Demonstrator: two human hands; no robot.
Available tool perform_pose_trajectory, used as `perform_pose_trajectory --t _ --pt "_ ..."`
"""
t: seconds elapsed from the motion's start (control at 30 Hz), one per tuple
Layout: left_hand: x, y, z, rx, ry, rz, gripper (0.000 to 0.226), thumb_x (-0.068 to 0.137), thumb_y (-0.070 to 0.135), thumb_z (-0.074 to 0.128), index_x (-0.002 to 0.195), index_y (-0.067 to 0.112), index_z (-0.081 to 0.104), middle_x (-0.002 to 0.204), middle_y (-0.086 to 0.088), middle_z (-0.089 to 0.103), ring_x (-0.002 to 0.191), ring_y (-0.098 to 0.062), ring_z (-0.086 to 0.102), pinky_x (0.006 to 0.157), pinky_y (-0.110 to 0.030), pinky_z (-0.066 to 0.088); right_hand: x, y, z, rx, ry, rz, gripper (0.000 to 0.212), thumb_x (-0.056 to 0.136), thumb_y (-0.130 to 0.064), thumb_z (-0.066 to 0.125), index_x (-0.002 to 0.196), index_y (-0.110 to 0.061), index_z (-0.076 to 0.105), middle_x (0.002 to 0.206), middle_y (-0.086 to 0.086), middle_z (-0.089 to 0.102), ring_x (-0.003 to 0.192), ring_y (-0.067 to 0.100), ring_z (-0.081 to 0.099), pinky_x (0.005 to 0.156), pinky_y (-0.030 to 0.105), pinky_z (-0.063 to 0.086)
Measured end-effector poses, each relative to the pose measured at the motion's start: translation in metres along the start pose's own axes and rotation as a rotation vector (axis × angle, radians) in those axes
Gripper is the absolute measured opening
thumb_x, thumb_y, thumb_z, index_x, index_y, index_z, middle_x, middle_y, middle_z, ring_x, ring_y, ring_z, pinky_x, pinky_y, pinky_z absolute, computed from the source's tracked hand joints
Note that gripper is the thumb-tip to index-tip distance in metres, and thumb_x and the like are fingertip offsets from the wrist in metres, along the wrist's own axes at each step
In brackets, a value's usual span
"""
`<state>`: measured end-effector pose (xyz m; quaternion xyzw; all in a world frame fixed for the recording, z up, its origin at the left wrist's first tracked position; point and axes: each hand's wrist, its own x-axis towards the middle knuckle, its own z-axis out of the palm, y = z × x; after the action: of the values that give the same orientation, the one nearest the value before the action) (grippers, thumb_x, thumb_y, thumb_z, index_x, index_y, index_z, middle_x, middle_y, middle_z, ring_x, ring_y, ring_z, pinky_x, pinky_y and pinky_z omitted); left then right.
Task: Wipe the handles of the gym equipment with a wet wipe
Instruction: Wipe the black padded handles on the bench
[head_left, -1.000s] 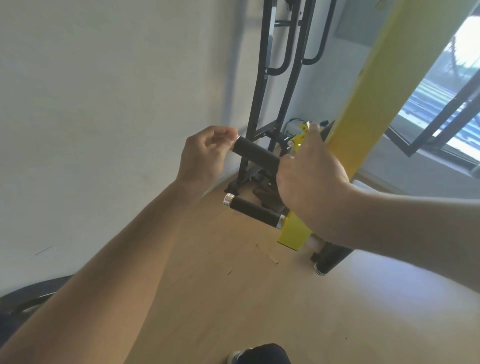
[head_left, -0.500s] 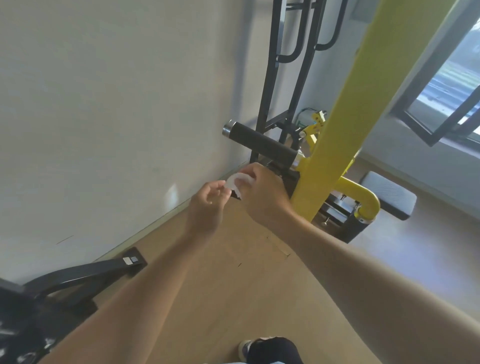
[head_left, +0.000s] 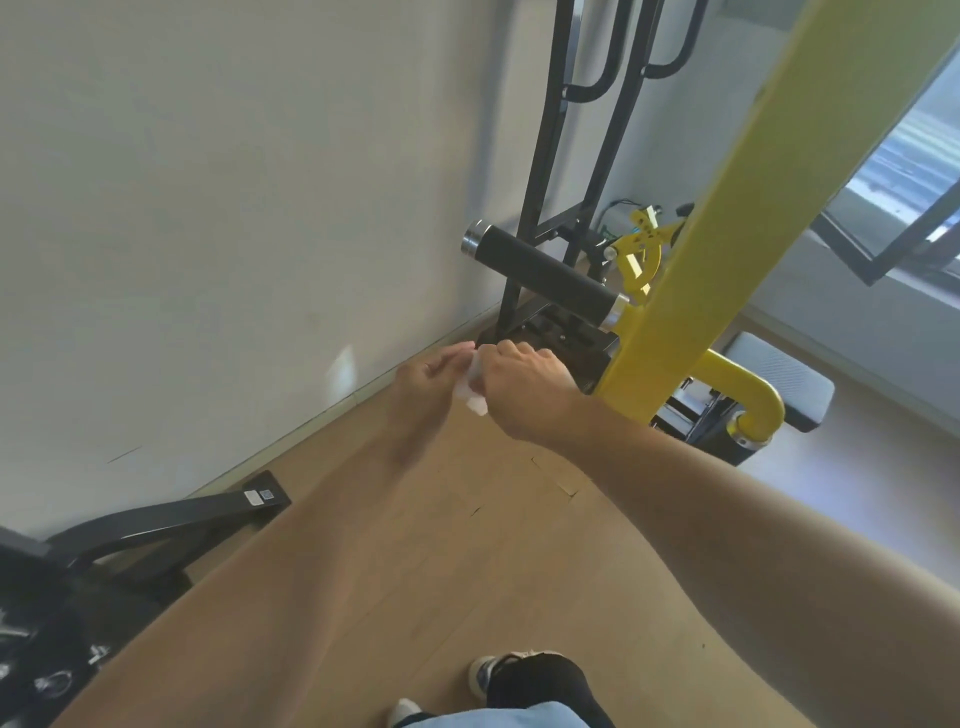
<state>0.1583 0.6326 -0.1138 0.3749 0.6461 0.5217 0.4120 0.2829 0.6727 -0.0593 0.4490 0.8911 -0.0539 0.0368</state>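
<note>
A black foam handle (head_left: 543, 270) with a silver end cap sticks out leftward from the yellow machine arm (head_left: 727, 218). Below it, my left hand (head_left: 434, 376) and my right hand (head_left: 522, 389) meet, both pinching a small white wet wipe (head_left: 474, 387) between them. Most of the wipe is hidden by my fingers. Neither hand touches the handle; they are a short way beneath it. Whether a lower handle lies behind my right hand cannot be told.
A white wall (head_left: 208, 208) runs along the left. A black upright frame (head_left: 571, 156) stands behind the handle. A grey padded seat (head_left: 779, 379) is at right, a black machine foot (head_left: 171, 519) at lower left, a window (head_left: 909, 182) far right. My shoe (head_left: 498, 670) rests on wooden floor.
My hands left the handles and dropped lower, coming together on the wet wipe. The view shifted downward and back, so the upper handle now sits above my hands.
</note>
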Motion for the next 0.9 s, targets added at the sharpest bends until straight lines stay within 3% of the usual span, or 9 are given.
perform_pose_trajectory --t 0.13,0.23,0.33,0.4,0.5,0.57,0.7,0.77,0.9 --pt "0.001 -0.001 0.002 -0.008 0.017 0.0 0.026 0.099 0.03 0.06 0.12 0.021 0.072 0.099 0.023 0.07 0.083 0.024 0.061 0.075 -0.002 0.046 0.002 -0.003 0.004 -0.006 -0.038 0.084 0.034 0.099 -0.026 0.055 0.129 -0.014 0.046 0.117 0.003 0.061 0.099 0.02 0.057 0.094 0.04 0.041" --pt "0.005 0.0 0.004 0.021 0.036 0.017 0.025 0.099 0.026 0.061 0.119 0.016 0.072 0.101 0.011 0.072 0.076 0.024 0.06 0.067 0.004 0.042 -0.017 0.001 0.003 -0.369 -0.07 0.22 0.032 0.096 -0.026 0.054 0.124 -0.012 0.048 0.111 0.009 0.064 0.103 0.028 0.062 0.099 0.045 0.042" --pt "0.005 0.002 0.008 0.04 0.045 0.008 0.026 0.097 0.031 0.062 0.118 0.021 0.074 0.102 0.011 0.073 0.083 0.012 0.062 0.068 0.001 0.04 -0.028 0.006 0.0 -0.619 -0.139 0.277 0.032 0.101 -0.036 0.045 0.122 -0.012 0.05 0.107 0.011 0.065 0.104 0.031 0.063 0.105 0.051 0.038" --pt "0.005 0.003 0.011 0.038 0.051 0.002 0.026 0.097 0.03 0.062 0.119 0.02 0.074 0.104 0.012 0.073 0.082 0.015 0.06 0.067 0.004 0.04 -0.017 0.004 0.003 -0.479 -0.074 0.241 0.032 0.103 -0.037 0.041 0.121 -0.013 0.052 0.107 0.01 0.065 0.106 0.031 0.063 0.111 0.053 0.033" --pt "0.005 0.007 0.013 0.061 0.056 -0.015 0.025 0.097 0.028 0.062 0.117 0.02 0.075 0.114 0.008 0.075 0.093 0.003 0.064 0.069 0.003 0.042 0.001 -0.003 0.019 -0.174 0.086 0.076 0.025 0.1 -0.025 0.044 0.121 -0.011 0.051 0.103 0.005 0.06 0.099 0.025 0.061 0.101 0.042 0.043" --pt "0.004 0.009 0.013 0.075 0.056 -0.023 0.025 0.098 0.028 0.061 0.117 0.02 0.075 0.117 0.008 0.074 0.094 0.001 0.063 0.067 0.004 0.041 0.002 -0.002 0.02 -0.155 0.098 0.093 0.027 0.1 -0.024 0.046 0.123 -0.011 0.049 0.106 0.005 0.062 0.099 0.025 0.062 0.101 0.043 0.043" --pt "0.006 0.01 0.012 0.079 0.049 -0.022 0.027 0.098 0.031 0.061 0.12 0.021 0.073 0.108 0.01 0.071 0.093 0.001 0.06 0.08 -0.007 0.04 -0.034 0.01 -0.001 -0.857 -0.291 0.176 0.047 0.096 -0.034 0.054 0.134 -0.007 0.045 0.114 0.017 0.058 0.12 0.042 0.054 0.11 0.064 0.029" --pt "0.005 0.009 0.015 0.082 0.057 -0.015 0.028 0.099 0.031 0.06 0.121 0.021 0.072 0.108 0.01 0.07 0.094 -0.001 0.057 0.084 -0.011 0.04 -0.05 0.015 -0.009 -1.029 -0.369 0.124 0.052 0.095 -0.035 0.056 0.139 -0.009 0.044 0.118 0.017 0.055 0.127 0.046 0.047 0.112 0.068 0.023" --pt "0.002 0.01 0.02 0.078 0.072 0.003 0.028 0.098 0.029 0.061 0.12 0.018 0.073 0.118 0.009 0.073 0.103 -0.003 0.063 0.087 -0.011 0.045 -0.019 0.009 0.002 -0.649 -0.108 0.077 0.039 0.102 -0.031 0.041 0.134 -0.012 0.052 0.112 0.005 0.064 0.11 0.033 0.064 0.117 0.065 0.016"
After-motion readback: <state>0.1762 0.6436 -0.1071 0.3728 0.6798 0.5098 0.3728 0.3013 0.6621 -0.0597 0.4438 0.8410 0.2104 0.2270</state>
